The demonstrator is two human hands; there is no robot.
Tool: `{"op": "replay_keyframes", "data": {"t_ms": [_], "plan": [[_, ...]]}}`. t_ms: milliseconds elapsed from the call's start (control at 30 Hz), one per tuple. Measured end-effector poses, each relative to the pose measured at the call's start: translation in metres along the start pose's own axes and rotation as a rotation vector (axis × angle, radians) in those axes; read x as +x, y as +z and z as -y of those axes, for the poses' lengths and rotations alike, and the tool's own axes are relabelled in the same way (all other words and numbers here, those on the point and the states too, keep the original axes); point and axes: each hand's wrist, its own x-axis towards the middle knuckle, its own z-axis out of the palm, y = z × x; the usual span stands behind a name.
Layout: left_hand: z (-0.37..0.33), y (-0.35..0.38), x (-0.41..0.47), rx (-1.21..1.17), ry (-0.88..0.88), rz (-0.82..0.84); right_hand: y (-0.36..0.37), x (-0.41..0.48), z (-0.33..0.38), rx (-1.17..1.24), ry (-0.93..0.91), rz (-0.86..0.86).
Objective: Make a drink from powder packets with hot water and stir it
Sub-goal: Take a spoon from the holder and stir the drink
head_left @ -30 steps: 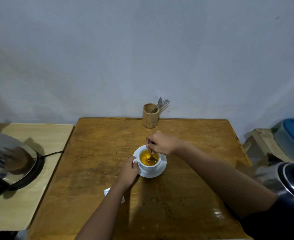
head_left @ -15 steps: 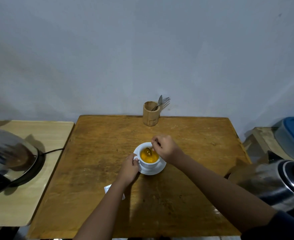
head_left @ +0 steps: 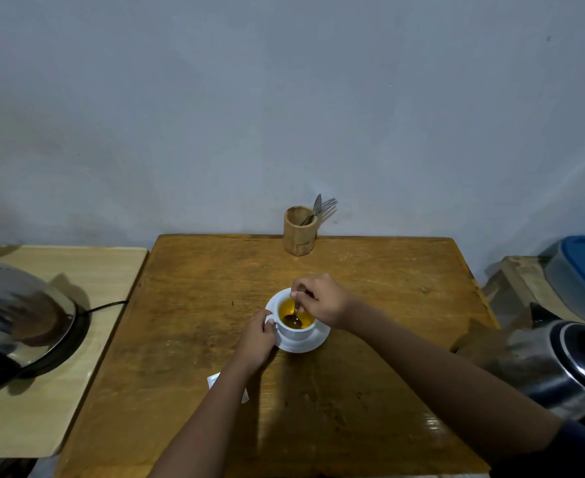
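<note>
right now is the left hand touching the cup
Touching. The head view shows the left hand with its fingers wrapped on the handle side of the cup, no gap visible.

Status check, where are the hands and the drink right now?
Right hand pinching spoon, bowl in orange drink. Left hand gripping cup handle on saucer. Nothing obstructing.

- Dim, flat indoor light; the wall reads grey-blue.
- Soft shadows fall left of the kettle.
- Small glare patch on the surface.
- Wide-angle bending and blur smear both side edges.
</note>
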Motion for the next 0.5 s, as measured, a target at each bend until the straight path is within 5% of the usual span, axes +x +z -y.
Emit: {"op": "replay_keyframes", "data": {"t_ms": [233,500], "plan": [[0.004,0.002,0.003,0.005,-0.037,0.004,0.006,0.001,-0.003,-0.004,-0.021,-0.112],[0.004,0.001,0.002,-0.012,-0.041,0.030,-0.009,0.004,0.000,-0.188,0.025,0.001]]}}
